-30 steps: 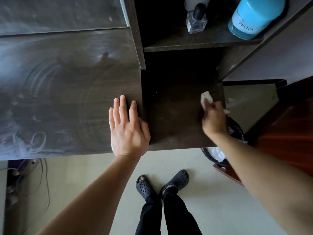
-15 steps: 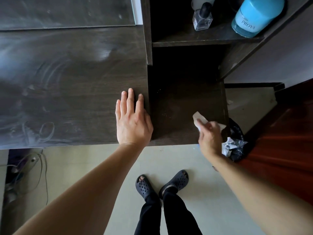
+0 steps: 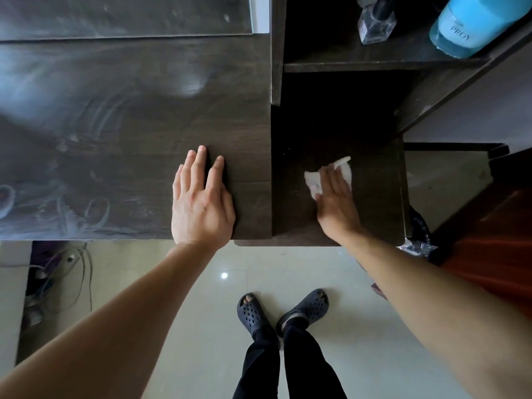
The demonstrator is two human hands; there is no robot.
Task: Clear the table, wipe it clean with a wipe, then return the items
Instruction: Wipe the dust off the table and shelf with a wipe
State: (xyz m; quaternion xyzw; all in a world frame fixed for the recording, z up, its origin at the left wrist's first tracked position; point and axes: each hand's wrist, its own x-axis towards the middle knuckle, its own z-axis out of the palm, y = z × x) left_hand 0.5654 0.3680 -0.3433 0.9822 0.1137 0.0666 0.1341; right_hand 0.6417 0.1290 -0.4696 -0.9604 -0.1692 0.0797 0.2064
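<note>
1. Table (image 3: 129,125): dark wood, with no items around either of my hands. The big upper slab shows pale curved smear marks running off to the left of my left hand, so I take that part as already wiped. The lower section, just right of that hand, looks duller and carries pale specks.
2. Left hand (image 3: 201,203): it lies palm down on the slab near the front edge, fingers straight and a little spread, gripping nothing. It has not shifted over the last second, so I judge it is only bracing me.
3. Right hand (image 3: 335,200): a second ago it was at the lower section's right edge, and half a second ago at its front edge. Now it has come inward to the middle, fingers straight and close together, pressing down flat. To me that means the wiping has reached the last patch and the return of the items has not begun.
4. Blue bottle (image 3: 472,24): it stands on a shelf well beyond my right hand. I cannot tell whether it is one of the cleared items.
5. Wipe (image 3: 312,178): white and crumpled, pinned on the lower section under my right fingers, with parts showing left of and beyond the fingertips.
6. Small glass bottle (image 3: 375,23): same shelf, left of the blue one.
</note>
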